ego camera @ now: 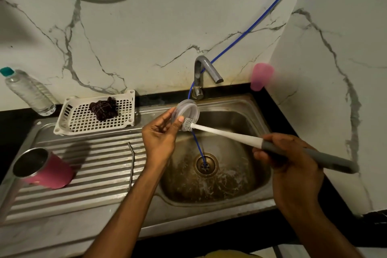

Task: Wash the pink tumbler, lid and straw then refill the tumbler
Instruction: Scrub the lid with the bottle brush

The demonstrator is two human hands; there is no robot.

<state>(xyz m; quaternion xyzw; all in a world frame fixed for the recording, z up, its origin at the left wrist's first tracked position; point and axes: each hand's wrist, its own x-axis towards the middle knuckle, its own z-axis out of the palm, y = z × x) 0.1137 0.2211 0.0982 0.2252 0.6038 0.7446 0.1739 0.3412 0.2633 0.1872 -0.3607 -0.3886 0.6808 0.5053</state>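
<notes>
Dim warm light, hard shadows, wide-angle edge bending, soft corners

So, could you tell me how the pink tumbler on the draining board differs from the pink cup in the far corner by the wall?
The pink tumbler lies tipped on the ribbed draining board, mouth toward the camera; the pink cup sits in the corner of the counter, narrowing toward its lower end. The tumbler shows a steel inside; the cup looks like translucent plastic, though blurred. Both are pink and neither is in a hand.
</notes>
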